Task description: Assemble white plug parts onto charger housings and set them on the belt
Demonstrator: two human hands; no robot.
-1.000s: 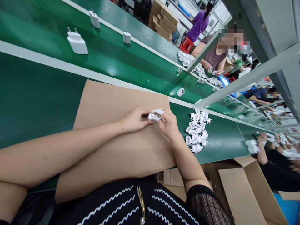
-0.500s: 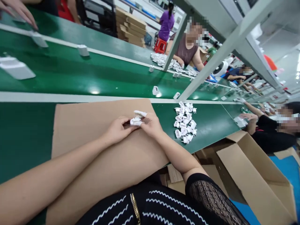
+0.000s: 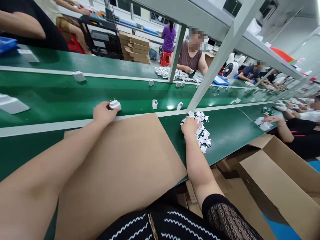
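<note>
Grip tight, the left hand (image 3: 103,113) pinches a white plug adapter (image 3: 115,105) at its fingertips, holding it just past the far edge of a brown cardboard sheet (image 3: 120,160), above the green tabletop (image 3: 225,140), left of centre in the frame. The right hand (image 3: 190,126) curves down onto the near end of a loose pile of white plug parts (image 3: 203,133), right of centre, its fingers pressed among the pieces; whether that grip has closed on any piece cannot be told. The pile lies on bare green tabletop beside the right corner of the cardboard, and a black lace sleeve (image 3: 226,215) covers the right upper arm at the bottom of the frame. Just beyond the cardboard, 2 small white adapters (image 3: 154,104) (image 3: 179,106) sit apart on the tabletop, while a larger white charger (image 3: 11,104) lies at the left edge. Across the line at top centre, a co-worker in a sleeveless brown top (image 3: 191,60) works behind a heap of white parts (image 3: 166,71). Farther back, a person in a purple shirt (image 3: 168,38) is above a red stool (image 3: 165,59), left of which are stacked flat cartons (image 3: 135,50). At right, a co-worker's hand (image 3: 271,117) reaches over the tabletop, above an open cardboard box (image 3: 275,180).
</note>
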